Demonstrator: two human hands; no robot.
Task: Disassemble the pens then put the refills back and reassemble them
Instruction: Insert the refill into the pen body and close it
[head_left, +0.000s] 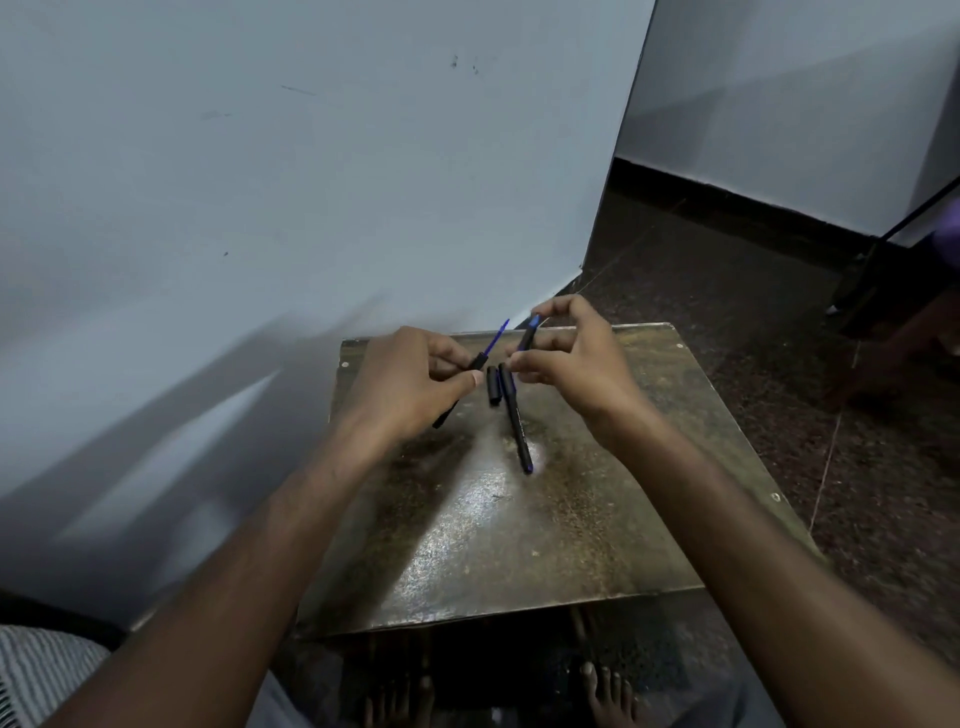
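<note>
My left hand grips a black pen barrel from which a thin blue refill sticks out up and to the right; the barrel's lower end shows below the hand. My right hand pinches a short black front piece with a blue tip, held just right of the refill. On the small table under the hands lie a whole black pen with a blue end and a short black cap beside it.
The worn, glossy table stands against a pale wall. Dark speckled floor lies to the right, with a dark stand at the far right. Bare feet show under the table's front edge.
</note>
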